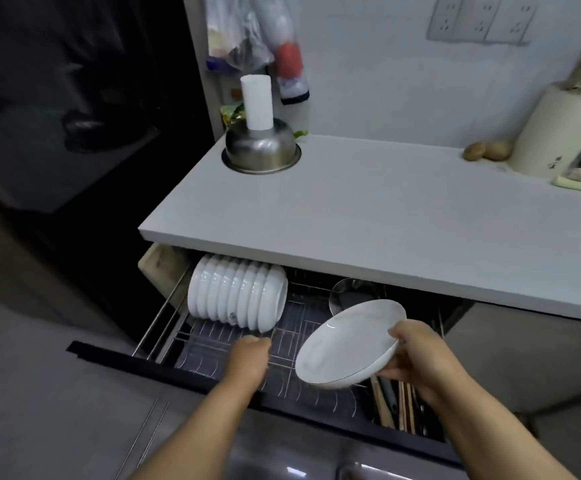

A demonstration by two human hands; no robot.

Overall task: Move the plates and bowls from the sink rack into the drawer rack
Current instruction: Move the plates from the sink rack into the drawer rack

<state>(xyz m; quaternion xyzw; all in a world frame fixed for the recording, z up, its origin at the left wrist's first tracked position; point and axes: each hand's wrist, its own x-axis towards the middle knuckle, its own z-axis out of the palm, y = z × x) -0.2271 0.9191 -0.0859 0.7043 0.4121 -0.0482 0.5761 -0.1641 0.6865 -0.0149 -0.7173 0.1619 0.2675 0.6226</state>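
— So, what are the hands doing over the drawer?

— The right hand (417, 355) is gripping a white plate (349, 344) by its right edge, thumb lying over the rim and fingers curling underneath. The plate is tilting, its face turning up and to the left, and it is hanging above the drawer rack (292, 327) without touching the wires.

— And the left one?

— The left hand (249, 358) is reaching into the drawer with its fingers curling down toward the wire bars; it is holding nothing that I can make out, and whether the fingertips are touching the rack I cannot tell.

— Is anything sitting in the rack already?

— A row of white bowls (237, 296) is standing on edge at the back left, nested close together. A metal strainer (346, 296) is leaning farther right, just behind the plate. Chopsticks and utensils (398, 403) are lying in the right compartment, below the right hand.

— What is lying on the counter (368, 209)?

— A steel bowl (261, 147) is resting upside down at the far left corner, with a white roll (256, 102) standing on it. Two potatoes (486, 150) are lying near the wall beside a cream-coloured appliance (555, 133).
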